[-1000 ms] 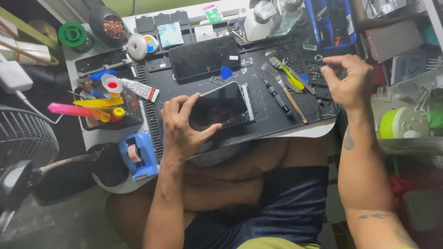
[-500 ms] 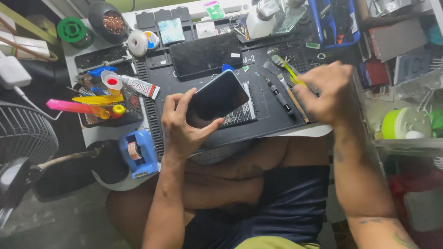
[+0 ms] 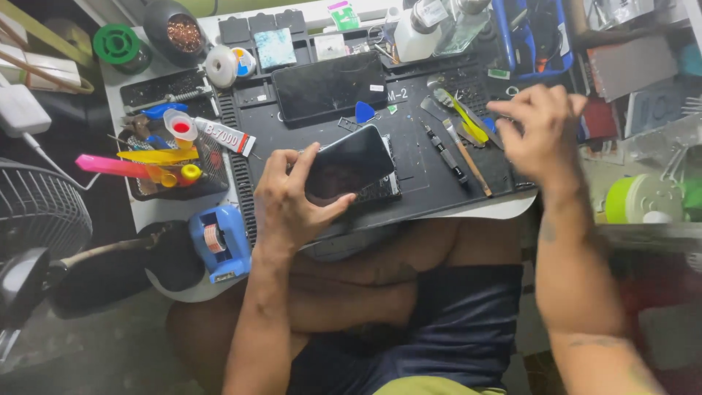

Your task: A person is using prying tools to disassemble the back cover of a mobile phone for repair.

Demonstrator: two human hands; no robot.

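Note:
My left hand (image 3: 289, 197) grips a black phone screen panel (image 3: 349, 162), tilted up off the opened phone body (image 3: 380, 192) that lies on the dark work mat (image 3: 409, 150). My right hand (image 3: 540, 132) hovers with loosely bent fingers over the mat's right side, beside a yellow pry tool (image 3: 468, 124) and two thin screwdrivers (image 3: 457, 155). Whether its fingertips pinch something small cannot be made out. A second black phone (image 3: 329, 86) lies flat at the back of the mat, with a blue pick (image 3: 363, 112) in front of it.
A glue tube (image 3: 223, 136), pink and yellow tools in a black tray (image 3: 157, 168), and a blue tape dispenser (image 3: 216, 240) sit at left. A fan (image 3: 36, 219) stands far left. Bottles (image 3: 420, 29) and a blue case (image 3: 530, 33) line the back. A green-lidded jar (image 3: 636, 199) stands at right.
My left hand has lifted the screen panel up off the phone body and tilted it. My right hand has slid down and left over the tools, then spread its fingers.

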